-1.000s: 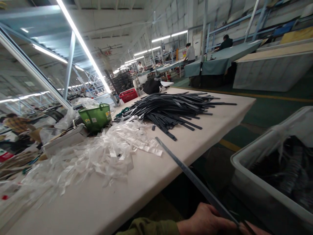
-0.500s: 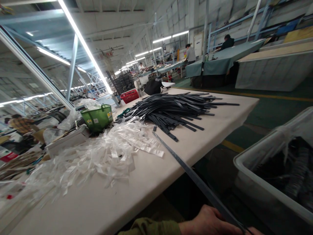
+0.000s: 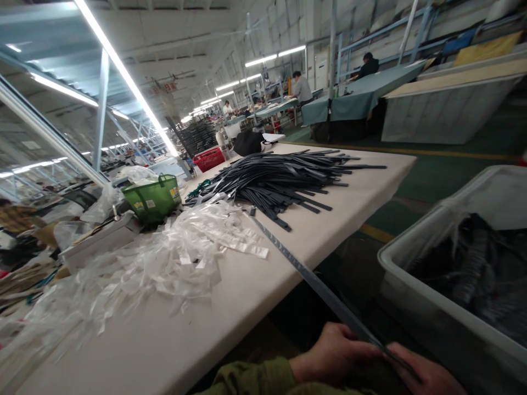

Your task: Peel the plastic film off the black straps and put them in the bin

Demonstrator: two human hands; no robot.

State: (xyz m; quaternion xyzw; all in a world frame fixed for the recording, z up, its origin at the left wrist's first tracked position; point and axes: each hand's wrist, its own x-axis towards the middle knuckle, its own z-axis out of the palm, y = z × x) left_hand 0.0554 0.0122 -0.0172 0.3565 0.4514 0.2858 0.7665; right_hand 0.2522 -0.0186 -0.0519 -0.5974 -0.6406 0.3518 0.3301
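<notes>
A long dark grey strap (image 3: 317,285) slants from the table top down across the front edge to my hands, its far end lying on the table. My left hand (image 3: 335,351) is closed on the strap near its lower end. Beside it, my right hand (image 3: 428,370) grips the same strap close to the bottom of the view; part of this hand is cut off. A big pile of similar dark straps (image 3: 272,178) lies across the far half of the table. Left of the held strap is a heap of crumpled clear plastic wrappers (image 3: 177,258).
The pale table (image 3: 135,351) has its edge just ahead of me. A white tub (image 3: 444,318) with dark items stands at right. A green bag (image 3: 152,200), a red basket (image 3: 208,159) and a black bag (image 3: 249,142) sit farther back. People work at distant tables.
The view has shifted slightly right and down. Both hands have come up into view with the strap, and my right hand shows more than before.
</notes>
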